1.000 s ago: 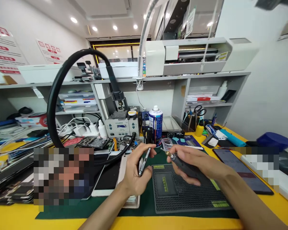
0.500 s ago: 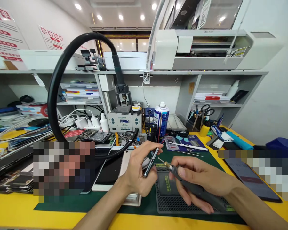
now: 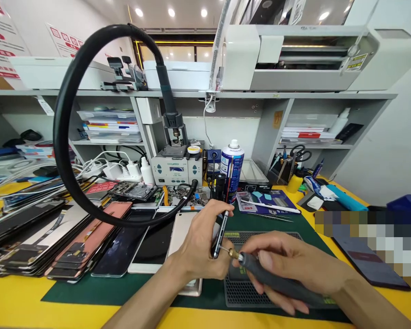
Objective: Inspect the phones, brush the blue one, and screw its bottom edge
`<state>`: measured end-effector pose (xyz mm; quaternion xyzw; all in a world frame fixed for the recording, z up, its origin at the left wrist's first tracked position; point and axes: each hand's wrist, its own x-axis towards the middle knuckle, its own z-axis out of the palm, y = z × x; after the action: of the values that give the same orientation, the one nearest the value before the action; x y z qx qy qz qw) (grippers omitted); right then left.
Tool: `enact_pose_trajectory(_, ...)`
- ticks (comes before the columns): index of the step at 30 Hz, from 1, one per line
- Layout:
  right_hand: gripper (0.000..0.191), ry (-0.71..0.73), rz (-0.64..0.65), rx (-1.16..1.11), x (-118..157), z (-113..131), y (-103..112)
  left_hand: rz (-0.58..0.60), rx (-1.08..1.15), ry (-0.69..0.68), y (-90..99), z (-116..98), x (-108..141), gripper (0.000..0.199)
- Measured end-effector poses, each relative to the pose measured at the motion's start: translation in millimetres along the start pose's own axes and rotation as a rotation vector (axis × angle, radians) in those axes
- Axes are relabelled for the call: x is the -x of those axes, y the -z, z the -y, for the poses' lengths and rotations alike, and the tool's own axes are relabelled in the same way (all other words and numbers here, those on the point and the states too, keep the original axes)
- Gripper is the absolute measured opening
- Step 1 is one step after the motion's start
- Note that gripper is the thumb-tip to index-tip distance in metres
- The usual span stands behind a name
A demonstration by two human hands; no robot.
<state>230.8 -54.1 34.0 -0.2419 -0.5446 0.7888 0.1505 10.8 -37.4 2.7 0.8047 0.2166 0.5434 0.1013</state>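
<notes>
My left hand [image 3: 202,244] grips a phone [image 3: 221,234] on edge, its narrow side turned to the right. In my right hand [image 3: 291,265] is a dark grey screwdriver-like tool [image 3: 270,276] with a brass collar [image 3: 233,254]; its thin tip meets or nearly meets the lower part of the phone's edge. Whether the tip touches cannot be made out. Below both hands lies a black perforated mat [image 3: 246,292] on the green mat [image 3: 123,290]. A gold tablet or phone [image 3: 185,228] is partly hidden behind my left hand.
Phone screens and panels [image 3: 92,237] spread to the left. A grey station [image 3: 178,169] with a thick black hose [image 3: 60,132] stands behind, beside a blue spray can [image 3: 232,171]. Tweezers [image 3: 272,217] lie near a purple card [image 3: 281,201]. A dark phone [image 3: 366,260] lies at the right.
The tool's tip has moved left and down to the phone's edge. The phone stands more upright in my left hand. The camera view has shifted slightly.
</notes>
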Motion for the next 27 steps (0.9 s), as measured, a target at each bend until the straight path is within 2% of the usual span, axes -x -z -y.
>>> enact_pose_trajectory(3, 0.052, -0.028, -0.074, 0.038, 4.2, 4.8, 2.3, -0.012, -0.035, -0.004, -0.6, 0.5, -0.6, 0.068)
enact_pose_trajectory(9, 0.046, 0.032, -0.109, 0.208, 13.7, 10.1, 5.2, 0.010, -0.041, -0.030, -1.8, 3.0, 1.7, 0.068)
enact_pose_trajectory(15, 0.049, 0.055, -0.182, 0.316, 18.8, 12.4, 9.3, 0.011, -0.038, -0.004, -0.4, 1.9, 0.5, 0.064)
enact_pose_trajectory(27, 0.054, 0.078, -0.199, 0.364, 19.4, 14.8, 9.9, 0.017, -0.060, 0.002, -1.5, -0.7, -0.7, 0.064)
